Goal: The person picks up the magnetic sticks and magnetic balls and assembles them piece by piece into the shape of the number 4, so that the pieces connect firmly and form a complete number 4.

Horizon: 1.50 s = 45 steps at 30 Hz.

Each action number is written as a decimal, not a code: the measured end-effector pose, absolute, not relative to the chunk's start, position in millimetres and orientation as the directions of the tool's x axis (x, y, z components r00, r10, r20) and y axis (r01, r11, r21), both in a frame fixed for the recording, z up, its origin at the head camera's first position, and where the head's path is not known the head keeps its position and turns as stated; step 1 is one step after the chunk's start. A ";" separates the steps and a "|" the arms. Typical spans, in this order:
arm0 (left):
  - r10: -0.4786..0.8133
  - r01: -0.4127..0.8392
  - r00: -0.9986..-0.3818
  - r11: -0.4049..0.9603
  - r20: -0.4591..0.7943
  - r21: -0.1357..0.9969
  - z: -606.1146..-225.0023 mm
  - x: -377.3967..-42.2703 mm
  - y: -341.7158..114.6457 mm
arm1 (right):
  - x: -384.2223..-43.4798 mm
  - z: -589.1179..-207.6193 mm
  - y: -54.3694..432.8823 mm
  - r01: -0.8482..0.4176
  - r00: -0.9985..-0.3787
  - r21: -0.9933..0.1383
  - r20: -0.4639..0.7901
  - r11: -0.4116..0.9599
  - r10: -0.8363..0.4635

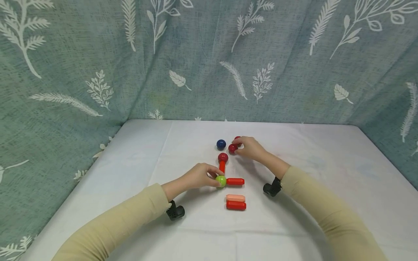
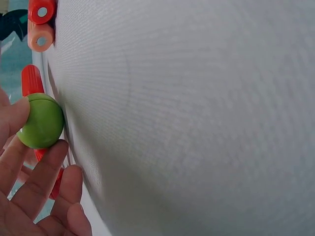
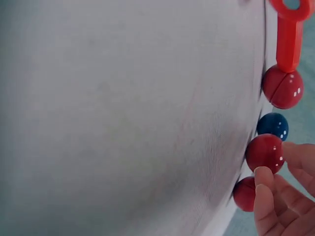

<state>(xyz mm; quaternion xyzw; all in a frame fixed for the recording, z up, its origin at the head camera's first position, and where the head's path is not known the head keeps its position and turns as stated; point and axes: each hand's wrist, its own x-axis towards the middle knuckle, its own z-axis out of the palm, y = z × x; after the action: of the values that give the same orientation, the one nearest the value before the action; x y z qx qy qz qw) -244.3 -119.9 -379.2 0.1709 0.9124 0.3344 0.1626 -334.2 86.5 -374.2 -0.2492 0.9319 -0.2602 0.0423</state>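
Note:
My left hand [image 1: 199, 176] pinches a lime-green ball [image 1: 221, 181] between thumb and fingers; the left wrist view shows the grooved green ball [image 2: 43, 123] close up. From that ball one red rod [image 1: 236, 181] points right and another red rod [image 1: 222, 167] points away, topped by a red ball [image 1: 223, 157]. Farther back, my right hand [image 1: 250, 148] holds a loose red ball [image 1: 232, 148] by thumb and fingertips, low at the table surface. A second loose red ball [image 3: 244, 193] lies just behind it, partly covered by the fingers. A dark blue ball [image 1: 221, 144] sits to the left.
Nearer the front, a peach rod [image 1: 235, 198] and a red rod [image 1: 236, 206] lie side by side; metal discs show in their ends in the left wrist view. A white cloth [image 1: 183, 239] covers the table. A green leaf-patterned curtain [image 1: 202, 72] hangs behind and at the sides.

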 end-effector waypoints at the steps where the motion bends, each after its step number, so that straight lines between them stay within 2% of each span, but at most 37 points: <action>1: 0.419 0.201 -0.889 0.719 -0.184 0.666 -379.5 -244.4 -119.7 | -335.3 -374.6 85.6 -0.446 -0.871 -0.502 0.051 0.741 -0.489; 13: 0.421 0.196 -0.888 0.713 -0.187 0.674 -381.9 -245.3 -119.0 | -339.3 -375.4 80.8 -0.408 -0.878 -0.467 -0.035 0.785 -0.478; 23: 0.418 0.188 -0.888 0.712 -0.194 0.676 -382.6 -245.8 -118.0 | -334.3 -376.4 84.0 -0.395 -0.881 -0.454 -0.060 0.798 -0.470; 39: 0.410 0.190 -0.892 0.722 -0.190 0.665 -382.2 -246.1 -119.0 | -299.2 -372.0 116.0 -0.460 -0.848 -0.481 -0.010 0.746 -0.530; 45: 0.412 0.189 -0.892 0.716 -0.188 0.673 -381.1 -245.3 -119.5 | -282.5 -367.6 123.5 -0.435 -0.847 -0.515 -0.045 0.738 -0.530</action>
<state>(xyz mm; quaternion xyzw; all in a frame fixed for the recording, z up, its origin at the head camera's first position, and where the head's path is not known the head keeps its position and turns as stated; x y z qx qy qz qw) -245.3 -119.5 -381.1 0.1648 0.9114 0.3392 0.1645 -282.5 123.5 -367.6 -0.2603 0.9275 -0.2511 0.0945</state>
